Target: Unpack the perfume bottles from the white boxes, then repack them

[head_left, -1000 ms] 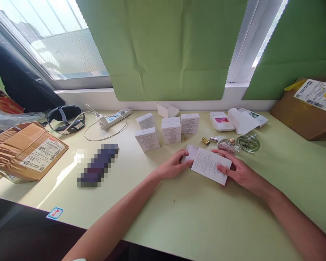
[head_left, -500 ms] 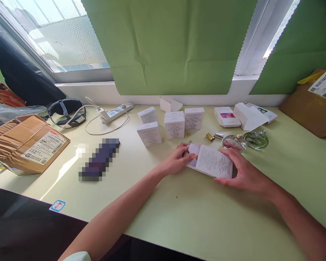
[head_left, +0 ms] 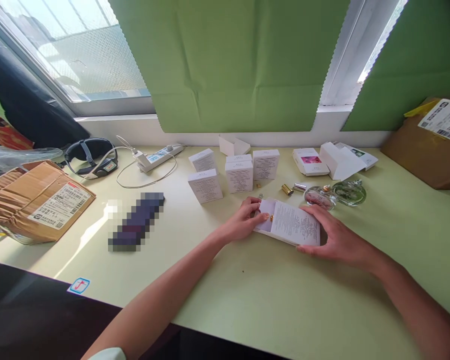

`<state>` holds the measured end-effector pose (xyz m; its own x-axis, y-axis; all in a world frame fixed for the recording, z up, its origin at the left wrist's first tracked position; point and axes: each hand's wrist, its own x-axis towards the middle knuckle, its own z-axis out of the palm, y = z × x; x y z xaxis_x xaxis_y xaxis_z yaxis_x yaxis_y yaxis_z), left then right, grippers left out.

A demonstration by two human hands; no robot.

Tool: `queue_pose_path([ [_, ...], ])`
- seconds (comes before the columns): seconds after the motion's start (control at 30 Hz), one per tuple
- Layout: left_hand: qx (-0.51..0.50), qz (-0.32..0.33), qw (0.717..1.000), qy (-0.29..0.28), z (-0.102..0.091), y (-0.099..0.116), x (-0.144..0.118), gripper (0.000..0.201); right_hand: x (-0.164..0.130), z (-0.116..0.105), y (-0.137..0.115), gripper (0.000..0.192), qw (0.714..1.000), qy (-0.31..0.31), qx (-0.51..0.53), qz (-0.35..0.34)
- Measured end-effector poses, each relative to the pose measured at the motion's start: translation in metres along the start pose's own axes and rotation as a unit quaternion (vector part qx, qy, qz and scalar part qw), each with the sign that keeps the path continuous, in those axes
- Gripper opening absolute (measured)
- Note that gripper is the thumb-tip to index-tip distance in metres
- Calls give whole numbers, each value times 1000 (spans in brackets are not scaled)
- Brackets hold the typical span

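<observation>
Left hand [head_left: 243, 222] grips open flap end of white box [head_left: 290, 224]; small gold piece [head_left: 271, 218] inside. Right hand [head_left: 335, 239] clasps other end.

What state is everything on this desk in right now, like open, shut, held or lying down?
White printed box: lying flat, left end open, held by both hands.
Left hand: fingers at the open end.
Right hand: pressing the box's right side.
Four small white boxes: upright, shut.
Two glass bottles: lying uncapped.
Gold cap: loose, lying.
Cardboard parcel: crumpled.
</observation>
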<state>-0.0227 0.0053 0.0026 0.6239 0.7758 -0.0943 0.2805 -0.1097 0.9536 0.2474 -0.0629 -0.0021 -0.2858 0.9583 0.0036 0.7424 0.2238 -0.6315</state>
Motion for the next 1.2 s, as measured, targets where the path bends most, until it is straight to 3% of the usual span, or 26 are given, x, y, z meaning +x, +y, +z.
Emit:
queue_pose_path([
  [0.23,54,8,997,47,7,-5,2,34,1,14,-14,85,999,1,-2,-33],
  [0.47,34,11,998,42,7,-6,2,36,1,13,-16,79,1000,-8,-19,-8],
  [0.63,8,-7,999,34,4,-2,2,37,0,8,-6,83,1000,-11,-20,-10],
  [0.8,-66,-63,992,87,-8,4,1,37,0,-3,9,86,998,9,-54,-15],
  [0.9,-86,-95,988,82,-12,4,0,39,-1,-8,13,88,998,-27,-61,3],
  [1.0,-41,-41,996,70,-14,-1,-1,47,-5,-14,17,89,995,-55,-79,15],
  [1.07,12,33,999,23,-15,-4,-1,53,-9,-21,19,89,994,-65,-91,9],
  [1.13,68,98,992,-33,-15,-6,-1,43,-14,-27,21,86,993,-65,-102,-7],
  [1.2,110,138,983,-56,-14,-7,0,31,-20,-31,22,85,992,-54,-114,-21],
])
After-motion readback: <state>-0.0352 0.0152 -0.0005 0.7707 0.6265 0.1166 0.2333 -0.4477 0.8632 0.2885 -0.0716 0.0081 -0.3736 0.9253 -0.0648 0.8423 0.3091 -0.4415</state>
